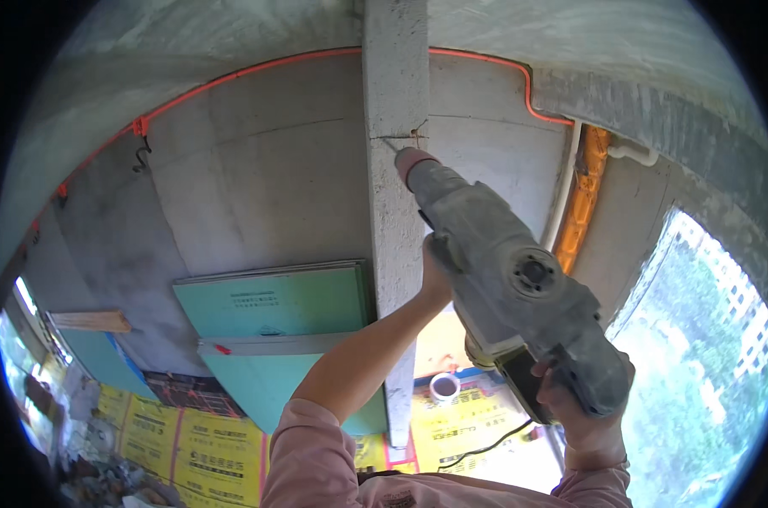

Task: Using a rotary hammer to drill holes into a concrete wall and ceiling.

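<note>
A grey rotary hammer drill (494,233) with a reddish chuck collar (413,162) is raised in front of me and slants up to the left. Its thin bit (390,144) points at the concrete column (392,220), beside a dark line marked across it. Whether the tip touches the concrete or has entered it, I cannot tell. My right hand (574,415) is wrapped round the rear handle. Under the front of the body, my left hand (435,275) holds the drill, its fingers mostly hidden behind the tool.
Green boards (274,305) lean against the grey wall left of the column. An orange pipe (580,203) runs down beside a bright window (697,339). Yellow printed sheeting (206,444) covers the floor, with a white bucket (445,388) and a black cable (494,444). Rubble (113,483) lies at lower left.
</note>
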`<act>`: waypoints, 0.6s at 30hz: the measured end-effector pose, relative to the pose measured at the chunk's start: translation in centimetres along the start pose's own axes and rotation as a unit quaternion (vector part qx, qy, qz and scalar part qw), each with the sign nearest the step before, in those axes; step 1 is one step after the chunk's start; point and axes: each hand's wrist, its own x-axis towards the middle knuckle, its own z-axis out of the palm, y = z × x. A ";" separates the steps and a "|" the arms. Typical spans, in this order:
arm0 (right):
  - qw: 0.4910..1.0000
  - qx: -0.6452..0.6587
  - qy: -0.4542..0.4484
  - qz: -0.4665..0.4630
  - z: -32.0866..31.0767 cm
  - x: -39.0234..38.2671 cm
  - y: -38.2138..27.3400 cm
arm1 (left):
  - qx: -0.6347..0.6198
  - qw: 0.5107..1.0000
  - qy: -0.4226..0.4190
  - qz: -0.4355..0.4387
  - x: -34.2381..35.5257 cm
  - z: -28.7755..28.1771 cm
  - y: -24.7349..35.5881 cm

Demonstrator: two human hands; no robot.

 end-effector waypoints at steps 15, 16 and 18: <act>0.994 0.103 0.015 0.014 5.1 1.4 0.7 | -0.251 0.961 -0.041 -0.113 2.1 -7.7 2.8; 0.994 0.107 0.024 0.023 5.7 1.3 0.4 | -0.217 0.970 -0.049 -0.095 2.2 -7.2 3.4; 0.993 0.107 0.053 0.020 7.1 1.2 -0.3 | -0.126 0.989 -0.064 -0.044 2.3 -6.4 4.6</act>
